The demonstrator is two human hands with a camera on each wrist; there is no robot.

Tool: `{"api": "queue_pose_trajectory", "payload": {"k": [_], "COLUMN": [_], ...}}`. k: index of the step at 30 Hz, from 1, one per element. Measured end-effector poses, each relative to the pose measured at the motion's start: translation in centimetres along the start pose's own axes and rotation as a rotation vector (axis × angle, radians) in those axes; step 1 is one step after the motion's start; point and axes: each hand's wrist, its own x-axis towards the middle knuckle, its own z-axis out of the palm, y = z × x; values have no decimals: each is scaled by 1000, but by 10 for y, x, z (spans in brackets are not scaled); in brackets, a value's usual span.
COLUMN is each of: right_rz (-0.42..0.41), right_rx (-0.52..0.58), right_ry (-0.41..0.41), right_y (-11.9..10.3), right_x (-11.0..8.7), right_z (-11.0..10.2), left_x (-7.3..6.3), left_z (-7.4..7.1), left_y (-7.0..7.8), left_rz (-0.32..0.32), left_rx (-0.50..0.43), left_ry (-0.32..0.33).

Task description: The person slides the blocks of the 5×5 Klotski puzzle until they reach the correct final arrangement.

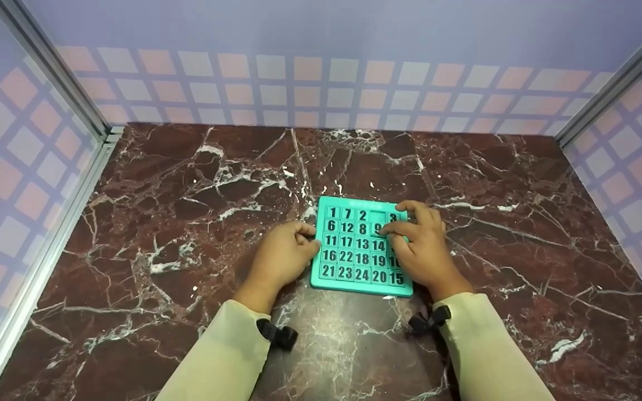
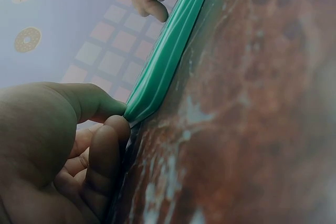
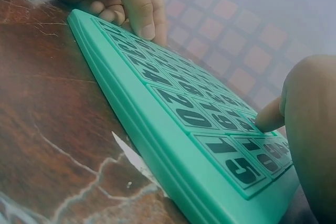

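Observation:
A turquoise sliding number puzzle (image 1: pixel 360 286) lies on the table, its tiles printed with black numbers. One gap (image 1: pixel 378 216) shows in the top row, between the 2 and the 3. At the puzzle's left edge, my left hand (image 1: pixel 285 250) grips the frame between thumb and bent fingers; the left wrist view shows this pinch at a corner of the frame (image 2: pixel 152 90). My right hand (image 1: pixel 424 245) reaches over the right side, with fingertips on the 9 tile (image 1: pixel 377 228) below the gap and another finger by the top right corner. It hides part of the right column.
The dark red marbled table (image 1: pixel 159 312) has white veins and surrounds the puzzle. A back wall (image 1: pixel 321 33) with pink and white squares rises behind, and side panels with metal edge strips (image 1: pixel 48 61) stand left and right. Black straps (image 1: pixel 279 334) circle both wrists.

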Motion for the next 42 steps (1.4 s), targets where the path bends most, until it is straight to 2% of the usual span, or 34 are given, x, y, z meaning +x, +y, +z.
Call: {"api": "queue_pose_trajectory", "payload": {"k": [18, 23, 28, 31, 36, 42], "right_rz": [-20, 3, 68, 108, 154, 166], "right_rx": [28, 33, -8, -39, -62, -59], "right_ry": [-2, 71, 177, 202, 181, 102], "right_y": [0, 1, 2, 3, 4, 2], "right_x": [-1, 1, 2, 3, 3, 2], "right_z": [-1, 0, 2, 2, 2, 0], "left_x": [-1, 0, 0, 0, -1, 0], "left_z": [-1, -1, 0, 0, -1, 0], "left_y": [0, 0, -1, -1, 0, 1], "left_rz": [20, 16, 21, 20, 20, 26], "left_rx": [4, 13, 6, 5, 13, 23], "left_ry": [7, 7, 9, 12, 13, 20]}}
